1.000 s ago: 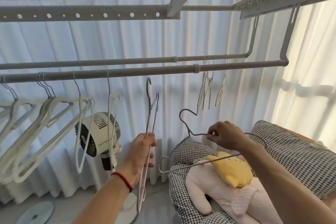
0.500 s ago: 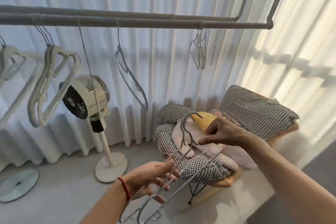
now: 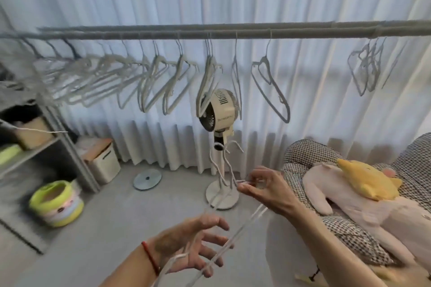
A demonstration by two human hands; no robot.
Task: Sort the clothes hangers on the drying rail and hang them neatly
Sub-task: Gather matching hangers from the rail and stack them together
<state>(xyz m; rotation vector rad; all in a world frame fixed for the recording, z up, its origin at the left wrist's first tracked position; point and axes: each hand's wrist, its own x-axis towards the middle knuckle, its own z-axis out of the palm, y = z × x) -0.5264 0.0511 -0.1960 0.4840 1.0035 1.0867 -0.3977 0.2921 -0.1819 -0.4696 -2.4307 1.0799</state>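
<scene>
A grey drying rail (image 3: 233, 32) runs across the view with several pale hangers (image 3: 163, 81) crowded along its left half. One grey hanger (image 3: 270, 91) hangs alone near the middle, and a small bunch (image 3: 366, 70) hangs at the right. Low in front of me are two thin white hangers (image 3: 224, 170), hooks pointing up. My right hand (image 3: 263, 191) pinches them near the necks. My left hand (image 3: 196, 244) is under their lower ends, fingers spread and loosely curled around the bars.
A white standing fan (image 3: 219, 112) stands behind the held hangers. A houndstooth rocking chair (image 3: 303, 161) with pink and yellow soft toys (image 3: 363, 182) is at the right. A grey shelf unit (image 3: 58, 147), a box (image 3: 102, 158) and a yellow-green tub (image 3: 56, 202) are at the left.
The view has swung left and up, showing the crowded left part of the rail. Both hands have carried the two hangers leftward in front of the fan, hooks now upright.
</scene>
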